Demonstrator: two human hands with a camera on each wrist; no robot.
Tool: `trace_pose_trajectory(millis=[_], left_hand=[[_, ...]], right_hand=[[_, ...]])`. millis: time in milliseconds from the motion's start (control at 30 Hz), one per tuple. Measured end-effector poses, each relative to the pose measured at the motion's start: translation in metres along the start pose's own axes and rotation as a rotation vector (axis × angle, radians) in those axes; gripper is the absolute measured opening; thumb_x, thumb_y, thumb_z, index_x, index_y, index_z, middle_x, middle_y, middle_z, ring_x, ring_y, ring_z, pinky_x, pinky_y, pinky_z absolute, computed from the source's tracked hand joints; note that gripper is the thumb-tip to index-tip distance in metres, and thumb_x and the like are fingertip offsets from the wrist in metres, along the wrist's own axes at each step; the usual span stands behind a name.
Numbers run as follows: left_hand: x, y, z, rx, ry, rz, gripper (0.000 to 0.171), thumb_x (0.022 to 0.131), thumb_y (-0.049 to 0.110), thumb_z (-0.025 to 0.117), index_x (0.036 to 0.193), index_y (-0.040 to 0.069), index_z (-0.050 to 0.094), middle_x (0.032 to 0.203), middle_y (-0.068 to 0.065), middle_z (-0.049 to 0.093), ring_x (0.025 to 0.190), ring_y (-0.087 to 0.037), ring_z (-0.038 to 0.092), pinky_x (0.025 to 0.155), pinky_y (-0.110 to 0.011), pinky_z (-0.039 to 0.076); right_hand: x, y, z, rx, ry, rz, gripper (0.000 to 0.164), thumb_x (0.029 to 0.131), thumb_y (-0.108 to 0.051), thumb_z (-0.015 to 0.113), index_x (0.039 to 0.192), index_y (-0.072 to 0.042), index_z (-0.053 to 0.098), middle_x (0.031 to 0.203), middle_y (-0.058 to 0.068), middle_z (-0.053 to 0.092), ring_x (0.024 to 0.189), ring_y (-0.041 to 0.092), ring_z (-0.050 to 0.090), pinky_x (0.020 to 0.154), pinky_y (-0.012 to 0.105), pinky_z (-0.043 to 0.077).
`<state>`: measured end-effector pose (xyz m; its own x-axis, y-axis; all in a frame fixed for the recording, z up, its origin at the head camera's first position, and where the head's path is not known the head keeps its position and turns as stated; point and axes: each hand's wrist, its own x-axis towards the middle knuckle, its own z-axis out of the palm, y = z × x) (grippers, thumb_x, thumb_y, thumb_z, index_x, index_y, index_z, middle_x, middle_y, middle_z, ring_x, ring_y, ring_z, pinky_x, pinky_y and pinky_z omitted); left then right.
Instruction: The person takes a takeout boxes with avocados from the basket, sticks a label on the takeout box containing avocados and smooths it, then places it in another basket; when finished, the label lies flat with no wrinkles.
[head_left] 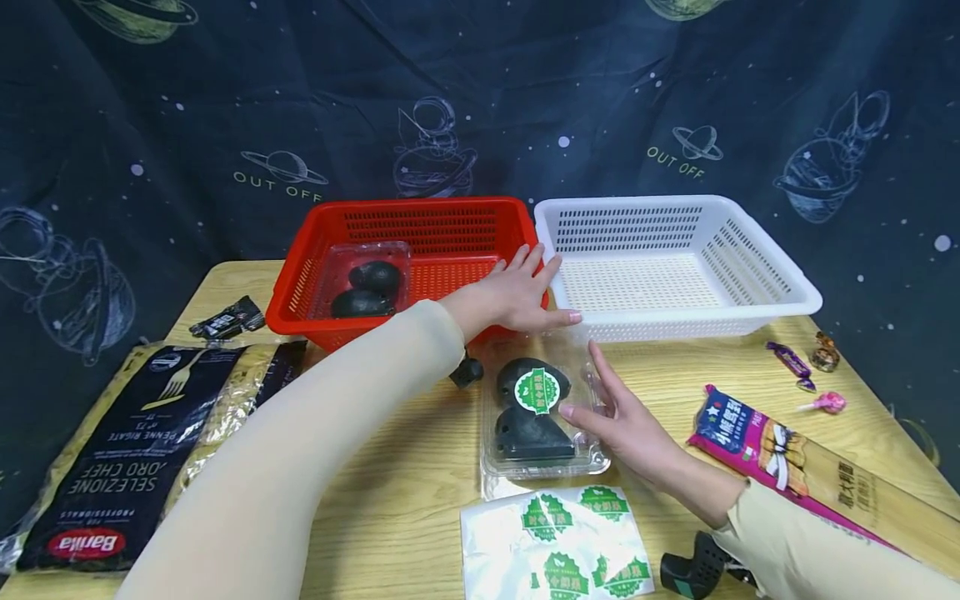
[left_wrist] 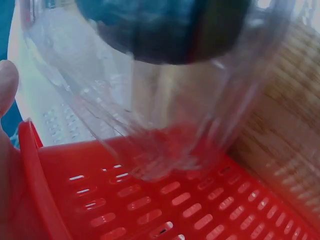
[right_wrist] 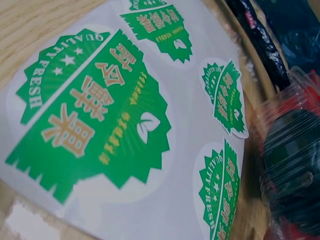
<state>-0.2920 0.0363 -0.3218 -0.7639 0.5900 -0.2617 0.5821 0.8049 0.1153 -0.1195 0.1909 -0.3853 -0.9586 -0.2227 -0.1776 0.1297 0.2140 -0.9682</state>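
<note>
A clear plastic clamshell box (head_left: 487,454) with two dark avocado-like fruits (head_left: 532,437) lies on the table in the head view. A round green-and-white sticker (head_left: 537,391) is on its lid. My right hand (head_left: 633,429) is at the box's right side, fingers straight, thumb extended over the lid by the sticker. Beyond the box, my left hand (head_left: 521,292) is stretched out palm down with fingers spread, above the adjoining rims of the red basket (head_left: 405,329) and the white basket (head_left: 697,315). In the left wrist view the clear box (left_wrist: 170,100) shows close up.
Another clear box (head_left: 363,250) of dark fruits sits in the red basket. A sticker sheet (head_left: 498,546) lies in front. Penne bag (head_left: 112,442) and black wrapper (head_left: 228,319) are left; pasta packet (head_left: 810,475), lollipop (head_left: 831,403) and wrapped candies (head_left: 789,359) are right.
</note>
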Motion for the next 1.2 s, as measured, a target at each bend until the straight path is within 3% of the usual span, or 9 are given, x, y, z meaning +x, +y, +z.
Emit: trace_pose_trajectory(millis=[100,300,500,667,700,800,900,1067,1200], left_hand=[[-0.001,-0.001,-0.001,0.013,-0.002,0.002,0.099,0.081,0.077,0.038,0.154,0.023,-0.001,0.160,-0.008,-0.005,0.146,-0.032,-0.007,0.115,-0.051,0.006],[-0.004,-0.004,-0.002,0.017,-0.012,0.002,0.099,0.082,0.076,0.038,0.154,0.022,-0.002,0.160,-0.008,-0.005,0.146,-0.031,-0.007,0.115,-0.050,0.006],[-0.004,-0.008,-0.004,0.012,-0.024,-0.003,0.099,0.082,0.075,0.039,0.154,0.022,-0.002,0.160,-0.008,-0.006,0.146,-0.031,-0.007,0.116,-0.049,0.006],[-0.004,-0.011,-0.005,0.012,-0.031,-0.001,0.098,0.083,0.076,0.036,0.154,0.021,-0.004,0.160,-0.007,-0.009,0.145,-0.030,-0.009,0.116,-0.049,0.006],[-0.004,-0.012,-0.004,0.012,-0.029,0.002,0.098,0.083,0.077,0.035,0.154,0.021,-0.004,0.160,-0.008,-0.009,0.145,-0.030,-0.009,0.116,-0.048,0.006],[-0.005,-0.012,-0.003,-0.001,-0.022,0.012,0.099,0.083,0.077,0.034,0.154,0.020,-0.004,0.160,-0.008,-0.009,0.145,-0.030,-0.009,0.116,-0.049,0.006],[-0.005,-0.009,-0.003,-0.011,-0.018,0.020,0.099,0.083,0.078,0.034,0.154,0.019,-0.004,0.160,-0.008,-0.009,0.145,-0.031,-0.009,0.116,-0.049,0.006],[-0.006,-0.005,-0.004,0.002,-0.024,0.020,0.100,0.083,0.078,0.035,0.154,0.020,-0.004,0.160,-0.008,-0.008,0.145,-0.031,-0.009,0.116,-0.048,0.007],[-0.004,-0.002,-0.003,0.006,-0.028,0.027,0.100,0.083,0.078,0.035,0.154,0.020,-0.004,0.160,-0.008,-0.007,0.145,-0.031,-0.008,0.116,-0.049,0.008]], right_hand=[[-0.001,-0.003,-0.001,-0.048,0.013,-0.014,0.088,0.091,-0.031,0.065,0.151,-0.042,0.001,0.159,0.016,0.003,0.140,0.045,0.018,0.097,0.053,0.042],[-0.011,-0.018,-0.011,-0.047,-0.002,-0.022,0.080,0.092,-0.026,0.063,0.152,-0.040,0.012,0.157,0.022,0.005,0.134,0.049,0.027,0.094,0.055,0.043],[-0.029,-0.048,-0.045,0.063,-0.107,0.046,0.078,0.095,-0.018,0.057,0.153,-0.036,0.008,0.157,0.024,-0.001,0.138,0.051,0.011,0.098,0.073,0.018],[-0.032,-0.071,-0.092,0.044,-0.162,0.049,0.070,0.100,-0.015,0.047,0.153,-0.036,0.007,0.156,0.024,-0.003,0.128,0.038,0.042,0.102,0.071,0.012],[-0.030,-0.075,-0.102,0.042,-0.175,0.046,0.068,0.101,-0.015,0.045,0.153,-0.037,0.007,0.156,0.024,-0.005,0.122,0.034,0.049,0.102,0.069,0.020],[-0.022,-0.087,-0.128,0.111,-0.200,0.040,0.065,0.102,-0.012,0.040,0.153,-0.038,0.008,0.155,0.020,-0.009,0.109,0.023,0.060,0.099,0.060,0.036],[-0.008,-0.103,-0.148,0.160,-0.156,0.080,0.065,0.102,-0.016,0.040,0.151,-0.044,0.008,0.154,0.014,-0.011,0.101,0.023,0.064,0.079,0.044,0.055],[0.028,-0.124,-0.161,0.047,0.001,0.151,0.069,0.099,-0.030,0.049,0.147,-0.052,0.004,0.158,0.008,-0.010,0.106,0.016,0.060,0.080,0.034,0.055],[0.062,-0.125,-0.161,-0.076,0.047,0.147,0.080,0.097,-0.035,0.054,0.146,-0.050,-0.008,0.159,0.009,-0.016,0.138,0.035,0.029,0.100,0.051,0.040]])
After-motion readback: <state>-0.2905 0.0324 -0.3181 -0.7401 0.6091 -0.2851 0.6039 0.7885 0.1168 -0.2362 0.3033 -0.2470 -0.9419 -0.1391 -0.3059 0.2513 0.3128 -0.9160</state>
